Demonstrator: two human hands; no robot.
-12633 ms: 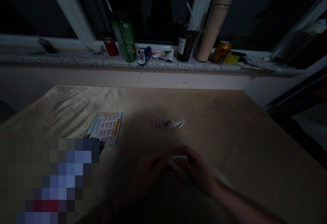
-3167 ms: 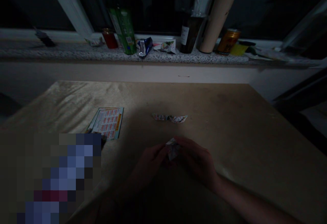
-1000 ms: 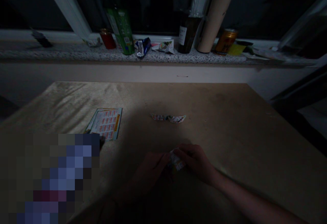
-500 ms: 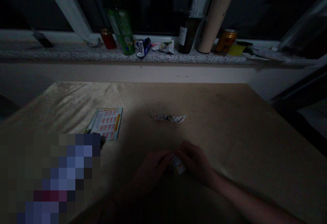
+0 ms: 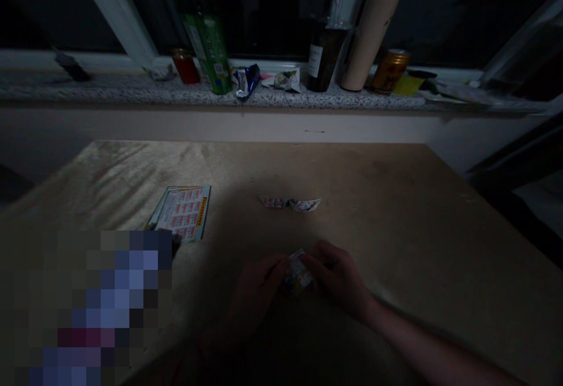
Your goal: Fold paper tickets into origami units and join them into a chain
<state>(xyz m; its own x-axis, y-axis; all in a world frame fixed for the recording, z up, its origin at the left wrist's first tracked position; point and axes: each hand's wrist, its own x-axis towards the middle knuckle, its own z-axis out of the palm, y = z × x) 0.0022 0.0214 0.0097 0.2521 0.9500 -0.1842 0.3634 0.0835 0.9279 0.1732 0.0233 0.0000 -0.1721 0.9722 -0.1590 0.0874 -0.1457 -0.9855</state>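
Observation:
Above the near part of the wooden table (image 5: pixel 373 198), a small folded piece of printed paper (image 5: pixel 301 273) is held between both hands. My left hand (image 5: pixel 259 283) grips its left side, fingers closed. On the right side, my right hand (image 5: pixel 336 277) pinches it with thumb and fingers. Dim light hides whether it is paper or a thin wrapper. Beyond the hands lies a narrow, creased strip of printed paper (image 5: pixel 304 205). To the left is a small stack of printed cards (image 5: pixel 187 210) with rows of red marks.
A blurred-out patch (image 5: pixel 109 298) covers the lower left. Along the stone windowsill (image 5: pixel 272 100) stand a green bottle (image 5: pixel 215 57), a red jar (image 5: pixel 186 66), a dark cup with a straw (image 5: pixel 323 60), a tall cardboard tube (image 5: pixel 373 28) and a golden can (image 5: pixel 389 72). Crumpled wrappers (image 5: pixel 246 81) lie there too.
My hands have drawn slightly apart, and my left hand has shifted a little left. More of the folded paper now shows between them. The strip and cards have stayed in place.

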